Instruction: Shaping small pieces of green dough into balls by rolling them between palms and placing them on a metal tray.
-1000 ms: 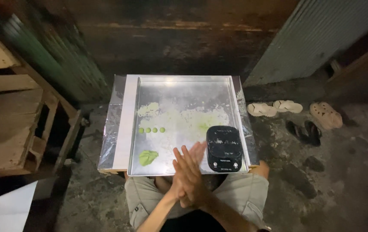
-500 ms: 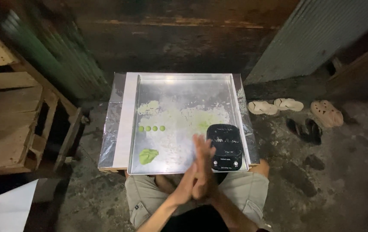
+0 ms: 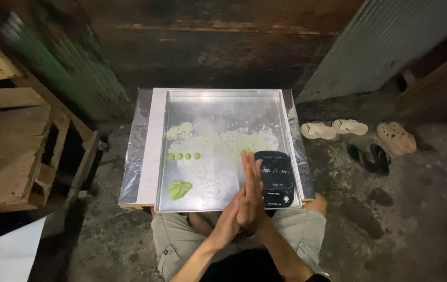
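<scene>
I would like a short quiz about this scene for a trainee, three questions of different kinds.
1. True or false: the left hand and right hand are pressed palm to palm.
2. How many small green balls lie in a row on the tray?
3. The black scale sits at the tray's: A) near right corner, B) far left corner.

Key: 1 true; 2 four; 3 A.

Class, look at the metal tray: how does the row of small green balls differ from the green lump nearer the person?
The small green balls are four separate, round, even pieces in a straight row; the green lump is one larger, irregular, flattened mass. The balls lie farther up the tray, the lump near its front edge. Both are the same green, rest on the tray's left side and are untouched by the hands.
</scene>
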